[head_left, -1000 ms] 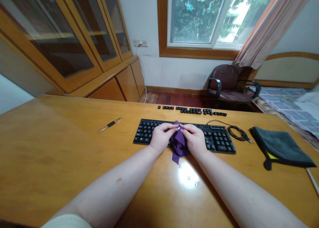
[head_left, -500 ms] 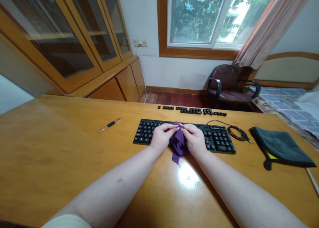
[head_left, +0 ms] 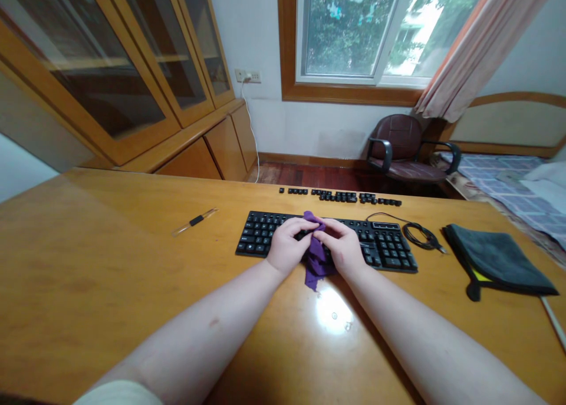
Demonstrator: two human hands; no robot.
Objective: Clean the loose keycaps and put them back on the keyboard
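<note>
My left hand and my right hand are held close together over the front middle of a black keyboard. Between them both hands pinch a crumpled purple cloth, whose lower end hangs down onto the wooden desk. Fingertips of both hands meet at the top of the cloth; whatever is wrapped inside it is hidden. A row of loose black keycaps lies on the desk behind the keyboard.
The keyboard's coiled black cable lies to its right. A folded dark grey cloth with a yellow edge sits further right. A thin clear tool with a black band lies to the left. A brown armchair stands beyond the desk.
Both hands have closed further together on the purple cloth; the small light object glimpsed at the fingertips earlier is now covered. Everything else is unmoved.
</note>
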